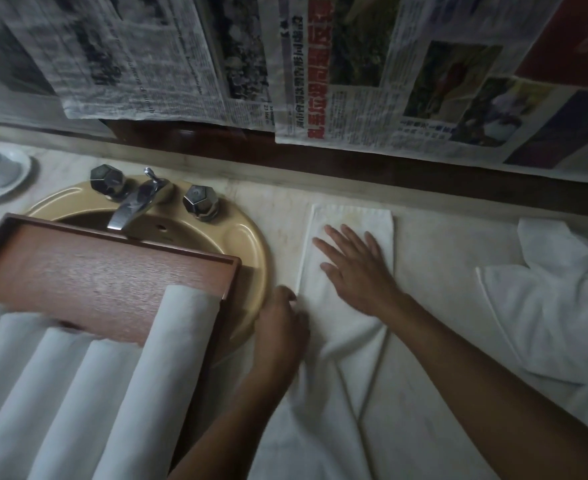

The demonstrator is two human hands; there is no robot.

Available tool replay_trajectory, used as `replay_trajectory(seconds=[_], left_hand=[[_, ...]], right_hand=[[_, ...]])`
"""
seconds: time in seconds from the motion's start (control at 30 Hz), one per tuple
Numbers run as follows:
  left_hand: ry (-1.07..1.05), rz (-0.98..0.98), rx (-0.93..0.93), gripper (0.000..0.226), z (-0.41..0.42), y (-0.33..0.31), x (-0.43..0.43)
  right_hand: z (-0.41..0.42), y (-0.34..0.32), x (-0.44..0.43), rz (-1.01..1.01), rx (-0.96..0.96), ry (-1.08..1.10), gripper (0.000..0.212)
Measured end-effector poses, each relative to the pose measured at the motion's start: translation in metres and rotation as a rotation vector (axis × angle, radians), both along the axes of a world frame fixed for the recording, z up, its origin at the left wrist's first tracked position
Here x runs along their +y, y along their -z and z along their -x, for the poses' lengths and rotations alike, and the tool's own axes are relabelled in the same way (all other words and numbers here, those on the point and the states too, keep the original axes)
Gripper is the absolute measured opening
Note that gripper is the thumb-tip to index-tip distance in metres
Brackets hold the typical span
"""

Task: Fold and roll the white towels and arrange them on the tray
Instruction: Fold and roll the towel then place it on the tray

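- A long white folded towel point(349, 216) lies flat on the pale, smooth stone counter point(437, 233). It looks soft, and it is wrinkled at the near end.
- The right hand point(354, 268) rests flat on top of it, with its fingers straight and spread.
- The left hand point(280, 327) curls its fingers on the towel's left edge and holds it.
- Rolled white towels point(78, 393) lie side by side in the brown wooden tray point(95, 268), which sits over the round yellow sink point(251, 244).
- A heap of loose white towels point(555, 306) lies to the right.

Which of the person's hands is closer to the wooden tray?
Left. The left hand grips the towel at its left edge, just beside the right corner of the tray; the right hand lies flat on the towel, farther right.
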State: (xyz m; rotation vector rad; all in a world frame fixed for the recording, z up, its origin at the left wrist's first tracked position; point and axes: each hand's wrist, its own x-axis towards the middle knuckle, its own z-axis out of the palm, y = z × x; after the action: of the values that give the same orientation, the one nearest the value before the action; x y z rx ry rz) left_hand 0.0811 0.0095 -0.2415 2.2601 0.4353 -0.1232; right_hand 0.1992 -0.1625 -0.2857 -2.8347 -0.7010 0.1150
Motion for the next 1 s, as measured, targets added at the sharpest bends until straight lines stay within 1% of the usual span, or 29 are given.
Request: replay_trajectory(seconds=[0.13,0.23,0.3,0.47,0.53,0.6,0.67,0.73,0.77,0.8,0.83,0.9,0.93,0.97,1.0], left_hand=[[-0.153,0.107,0.113,0.017,0.07,-0.005,-0.003],[-0.251,0.235,0.176,0.018,0.097,-0.001,0.0],[-0.287,0.265,0.194,0.018,0.101,0.0,0.002],[-0.321,0.246,0.171,0.016,0.095,0.004,0.009],[-0.316,0.228,0.191,0.015,0.091,0.004,0.011],[-0.314,0.208,0.213,0.014,0.089,0.002,0.011],[-0.314,0.221,0.229,0.012,0.089,-0.002,0.01],[-0.302,0.286,0.23,0.023,0.091,-0.01,0.007],[-0.292,0.344,0.247,0.03,0.093,-0.015,0.005],[-0.283,0.442,0.288,0.035,0.094,-0.021,0.001],[-0.275,0.601,0.348,0.038,0.095,-0.028,-0.003],[-0.2,1.01,0.463,0.044,0.097,-0.042,-0.008],[-0.143,1.152,0.491,0.047,0.099,-0.048,-0.007],[-0.091,1.19,0.51,0.047,0.1,-0.054,-0.005],[-0.064,1.168,0.526,0.045,0.102,-0.053,-0.003]], right_hand=[[-0.014,0.0,-0.002,0.051,-0.013,-0.015,0.056],[-0.016,0.0,-0.003,0.054,-0.029,-0.015,0.056],[-0.015,0.0,-0.003,0.055,-0.037,-0.016,0.056],[-0.007,-0.007,0.006,0.043,-0.038,0.025,0.052],[0.009,-0.008,0.011,-0.005,-0.058,-0.019,0.052],[0.032,-0.003,0.014,-0.039,-0.031,-0.102,0.054],[0.044,0.003,0.014,-0.02,-0.016,-0.134,0.055],[0.036,0.004,0.013,0.022,-0.021,-0.133,0.056],[0.03,0.004,0.013,0.045,-0.018,-0.135,0.058],[0.025,0.003,0.012,0.064,-0.014,-0.136,0.059],[0.019,0.002,0.012,0.08,-0.01,-0.136,0.06],[0.012,0.002,0.011,0.103,-0.003,-0.144,0.062],[0.011,0.001,0.011,0.109,0.01,-0.149,0.063],[0.009,0.001,0.011,0.108,0.028,-0.151,0.065],[0.008,-0.001,0.011,0.101,0.048,-0.15,0.067]])
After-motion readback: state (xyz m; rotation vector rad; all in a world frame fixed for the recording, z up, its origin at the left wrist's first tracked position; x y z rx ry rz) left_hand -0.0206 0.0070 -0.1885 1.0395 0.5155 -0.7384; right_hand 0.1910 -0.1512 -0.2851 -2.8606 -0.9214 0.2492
